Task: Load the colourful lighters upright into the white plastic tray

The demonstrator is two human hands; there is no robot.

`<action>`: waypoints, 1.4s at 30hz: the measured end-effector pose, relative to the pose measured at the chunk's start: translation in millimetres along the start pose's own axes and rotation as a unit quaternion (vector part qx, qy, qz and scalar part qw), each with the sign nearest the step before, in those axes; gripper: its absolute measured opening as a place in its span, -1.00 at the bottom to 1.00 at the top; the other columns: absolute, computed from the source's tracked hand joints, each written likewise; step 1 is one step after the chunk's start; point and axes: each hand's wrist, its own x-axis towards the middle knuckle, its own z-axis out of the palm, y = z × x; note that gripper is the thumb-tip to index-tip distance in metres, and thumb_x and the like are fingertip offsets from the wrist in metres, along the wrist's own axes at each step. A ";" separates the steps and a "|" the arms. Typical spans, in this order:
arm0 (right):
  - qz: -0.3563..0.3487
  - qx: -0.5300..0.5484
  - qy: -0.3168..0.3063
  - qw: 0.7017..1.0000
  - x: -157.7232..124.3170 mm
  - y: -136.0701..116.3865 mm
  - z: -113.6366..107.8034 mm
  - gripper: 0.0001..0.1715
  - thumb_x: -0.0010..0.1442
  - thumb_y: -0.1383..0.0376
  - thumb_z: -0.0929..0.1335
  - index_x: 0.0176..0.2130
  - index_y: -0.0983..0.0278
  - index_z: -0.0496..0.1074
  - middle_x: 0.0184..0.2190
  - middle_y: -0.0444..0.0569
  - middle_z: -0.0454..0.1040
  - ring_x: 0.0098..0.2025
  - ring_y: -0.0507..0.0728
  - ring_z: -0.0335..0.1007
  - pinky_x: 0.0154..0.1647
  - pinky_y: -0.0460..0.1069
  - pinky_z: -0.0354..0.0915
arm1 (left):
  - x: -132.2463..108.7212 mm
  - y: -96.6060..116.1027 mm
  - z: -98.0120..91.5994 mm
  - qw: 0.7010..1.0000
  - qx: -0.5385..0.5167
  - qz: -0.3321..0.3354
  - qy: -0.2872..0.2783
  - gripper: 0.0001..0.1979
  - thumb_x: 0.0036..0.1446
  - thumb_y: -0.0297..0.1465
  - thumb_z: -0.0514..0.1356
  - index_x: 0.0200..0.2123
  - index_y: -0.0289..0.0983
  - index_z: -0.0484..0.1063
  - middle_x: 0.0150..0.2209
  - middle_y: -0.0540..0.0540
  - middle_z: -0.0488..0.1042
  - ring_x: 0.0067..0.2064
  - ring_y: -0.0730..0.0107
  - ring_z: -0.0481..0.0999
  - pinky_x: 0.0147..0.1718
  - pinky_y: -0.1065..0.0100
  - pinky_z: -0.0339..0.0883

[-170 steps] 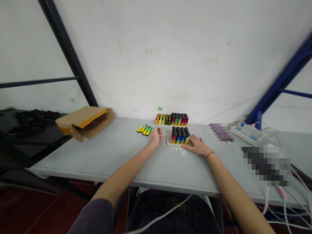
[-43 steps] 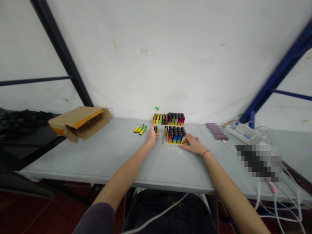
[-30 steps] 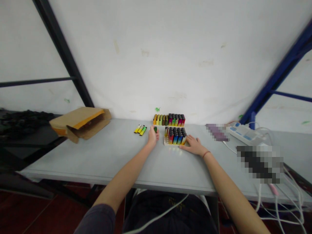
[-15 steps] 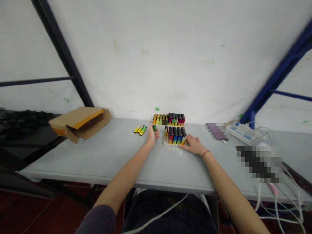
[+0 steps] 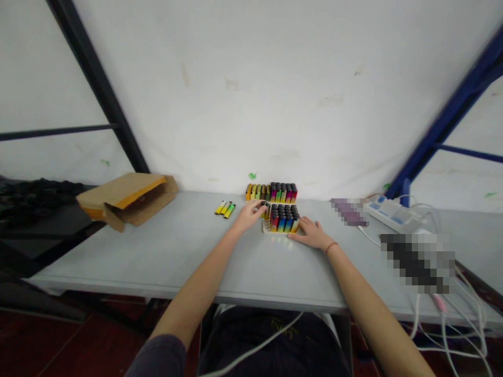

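Note:
My left hand [image 5: 250,213] reaches to the left end of a white tray [image 5: 267,227] packed with upright coloured lighters [image 5: 283,218]. Its fingers are pinched on a lighter at the tray's left column. Flat on the grey table, my right hand [image 5: 309,233] lies with spread fingers against the tray's right front corner. A second row of lighters [image 5: 272,192] stands behind, by the wall. Three loose yellow-green lighters [image 5: 225,209] lie to the left.
An open cardboard box [image 5: 124,198] lies on its side at the table's left end. A white power strip [image 5: 393,213] and cables [image 5: 440,309] sit at the right, with blurred objects. Dark and blue metal frame bars stand at both sides.
My left hand moved right with the lighter from beside the loose ones to the tray's left end. One lighter has left the loose group. My right hand stayed put.

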 end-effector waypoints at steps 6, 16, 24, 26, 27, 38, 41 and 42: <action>0.003 0.003 -0.005 1.000 1.2 0.8 0.9 -0.16 0.29 -0.21 0.30 0.35 0.17 0.30 0.51 0.15 0.07 0.53 0.50 -0.10 0.43 0.56 -0.14 | -5.1 0.8 3.5 0.999 -0.006 -0.007 -0.050 -0.78 0.12 -0.34 0.32 -0.14 -0.24 0.60 -0.02 -0.21 0.58 0.00 0.17 0.55 -0.11 0.28 0.50; 0.001 0.003 -0.002 1.000 -0.1 0.0 0.2 -0.18 0.28 -0.22 0.30 0.32 0.16 0.34 0.50 0.14 0.10 0.52 0.50 -0.09 0.42 0.56 -0.11 | -3.7 0.1 -5.4 0.979 0.194 0.055 -0.032 -0.69 0.22 -0.28 0.25 0.01 -0.22 0.54 -0.02 -0.20 0.58 0.03 0.12 0.52 0.15 0.14 0.34; 0.002 0.005 -0.003 1.000 2.5 3.9 3.0 -0.15 0.29 -0.22 0.30 0.35 0.18 0.29 0.50 0.17 0.09 0.53 0.47 -0.10 0.45 0.53 -0.15 | -4.5 -22.9 -51.7 0.864 0.470 -0.171 0.061 -0.43 0.38 -0.17 0.00 0.38 -0.17 0.31 0.48 -0.26 0.14 0.48 -0.16 0.06 0.35 -0.16 0.05; -0.001 0.006 -0.002 1.000 2.7 4.0 3.4 -0.18 0.29 -0.21 0.30 0.33 0.18 0.32 0.49 0.17 0.11 0.52 0.47 -0.08 0.44 0.54 -0.15 | -5.6 -30.8 -58.4 0.855 0.472 -0.213 0.011 -0.42 0.39 -0.20 -0.06 0.40 -0.17 0.28 0.50 -0.27 0.10 0.48 -0.15 0.08 0.35 -0.20 0.05; -0.002 0.006 -0.001 1.000 2.7 3.8 3.4 -0.18 0.29 -0.21 0.30 0.32 0.18 0.33 0.48 0.17 0.13 0.52 0.48 -0.07 0.44 0.55 -0.15 | -6.0 -33.5 -58.9 0.853 0.473 -0.221 -0.009 -0.43 0.40 -0.21 -0.08 0.40 -0.16 0.28 0.50 -0.26 0.10 0.48 -0.13 0.10 0.35 -0.22 0.04; -0.003 0.014 -0.005 1.000 0.0 0.6 -0.4 -0.14 0.29 -0.26 0.28 0.36 0.13 0.28 0.51 0.10 0.06 0.53 0.49 -0.13 0.42 0.58 -0.15 | -13.7 -20.0 -15.0 0.874 0.448 -0.162 -0.096 -0.48 0.41 -0.18 -0.05 0.36 -0.05 0.28 0.50 -0.23 0.10 0.48 -0.10 0.08 0.34 -0.36 -0.06; -0.001 0.014 -0.009 1.000 -0.5 0.7 -0.8 -0.10 0.28 -0.26 0.28 0.38 0.16 0.25 0.51 0.13 0.06 0.54 0.49 -0.13 0.42 0.59 -0.14 | -14.7 -17.8 -13.1 0.872 0.453 -0.168 -0.074 -0.46 0.39 -0.14 0.01 0.36 -0.12 0.29 0.49 -0.28 0.10 0.48 -0.17 0.06 0.35 -0.32 -0.05; -0.001 0.014 -0.009 1.000 -0.6 0.8 -0.9 -0.10 0.28 -0.26 0.28 0.38 0.16 0.25 0.51 0.13 0.06 0.54 0.49 -0.13 0.42 0.59 -0.14 | -14.9 -17.2 -13.1 0.871 0.457 -0.167 -0.066 -0.47 0.38 -0.13 0.03 0.34 -0.13 0.31 0.49 -0.29 0.11 0.48 -0.18 0.05 0.35 -0.29 -0.03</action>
